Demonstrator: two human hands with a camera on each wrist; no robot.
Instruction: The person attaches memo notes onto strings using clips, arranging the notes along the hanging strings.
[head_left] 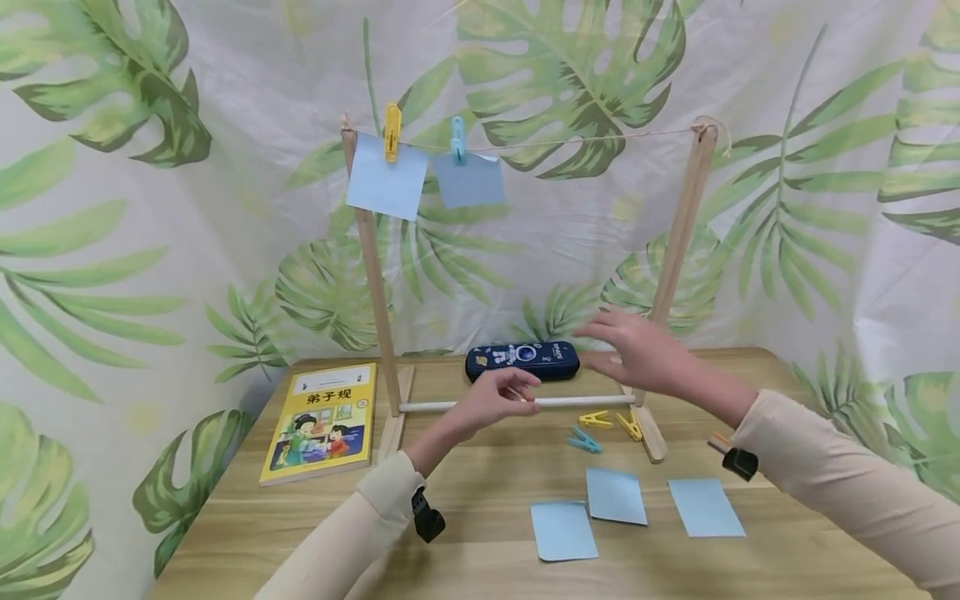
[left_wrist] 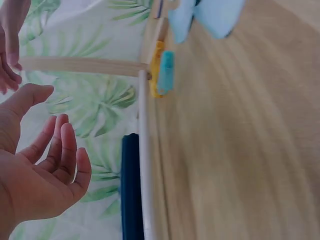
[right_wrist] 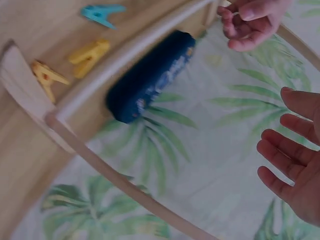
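Observation:
Both hands are in the air in front of a wooden frame with a string across its top, and neither holds anything. The left hand [head_left: 491, 403] has loosely bent fingers and overlaps the white crossbar [head_left: 585, 402] in the head view. Farther right, the right hand [head_left: 637, 354] is held with fingers apart, near the right post [head_left: 678, 233]. From the string [head_left: 570, 142] hang two light blue paper squares: a yellow clothespin [head_left: 392, 133] clips the left paper [head_left: 386, 183], and a blue clothespin [head_left: 457, 140] clips the other paper [head_left: 471, 183].
Two yellow clothespins [head_left: 595, 419] and a blue clothespin [head_left: 584, 440] lie near the frame's right foot [head_left: 649, 435]. Three blue paper squares [head_left: 564, 532] lie toward the front. A dark blue pencil case [head_left: 522, 358] is behind the crossbar; a yellow book [head_left: 322, 423] lies left.

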